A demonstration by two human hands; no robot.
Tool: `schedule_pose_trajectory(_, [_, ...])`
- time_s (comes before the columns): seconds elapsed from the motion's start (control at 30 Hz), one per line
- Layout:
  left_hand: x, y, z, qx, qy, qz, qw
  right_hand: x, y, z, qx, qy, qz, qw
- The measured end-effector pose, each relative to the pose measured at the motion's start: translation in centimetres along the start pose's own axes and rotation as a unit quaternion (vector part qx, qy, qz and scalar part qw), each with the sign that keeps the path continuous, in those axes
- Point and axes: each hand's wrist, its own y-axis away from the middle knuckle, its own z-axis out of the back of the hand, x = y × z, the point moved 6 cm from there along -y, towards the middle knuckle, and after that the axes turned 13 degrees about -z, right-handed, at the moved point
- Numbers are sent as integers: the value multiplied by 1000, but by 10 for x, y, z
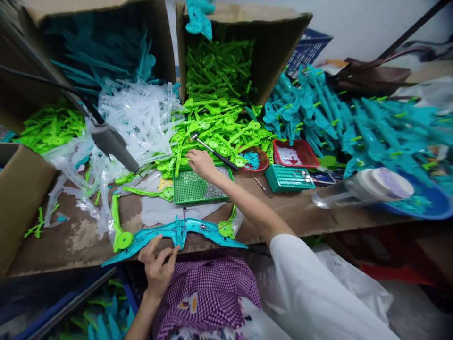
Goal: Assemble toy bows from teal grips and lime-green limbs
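Turquoise plastic is lying just beyond the left grip (157, 269): a toy-bow shell (150, 234), lime limbs (123, 240) fitted, seemingly awaiting its cover. That grip is curling half-open, apparently empty; the right grip (202, 165) is hovering above the green tray (184, 186), contents untellable.

1 head-worn cam, facing fwd & down, looks from close over bench (290, 208) to wall (354, 21) behind.
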Motion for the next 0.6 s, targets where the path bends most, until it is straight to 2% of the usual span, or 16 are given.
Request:
schedule_pose_trajectory(0.07, [2,0,0,-5,-7,-5,1000,-8,-7,5,-20,6,-36,999])
schedule_pose_trajectory(0.13, [2,-2,-4,1,5,-5,1000,4,-11,3,-29,29,27,999])
schedule_pose_trajectory(0.23, [-5,-12,-6,-6,22,-24,999,31,-17,-15,11,83,152,985])
schedule_pose_trajectory(0.3, [-11,-15,-2,-22,19,-51,998,36,-25,-23,38,106,166,980])
schedule_pose_trajectory(0.37, [-14,-12,5,-33,11,-60,998,32,-33,-20,44,85,159,983])
schedule_pose_trajectory(0.43, [-13,-1,11,-30,9,-49,998,22,-37,0,15,1,147,989])
schedule_pose_trajectory(0.5, [-13,12,19,-24,17,-49,998,0,-29,35,-58,-141,101,983])
schedule_pose_trajectory(0.53, [-15,16,22,-21,27,-52,998,-15,-18,55,-104,-223,61,967])
schedule_pose_trajectory(0.6, [-20,13,29,-26,65,-49,996,-49,18,85,-165,-374,-36,912])
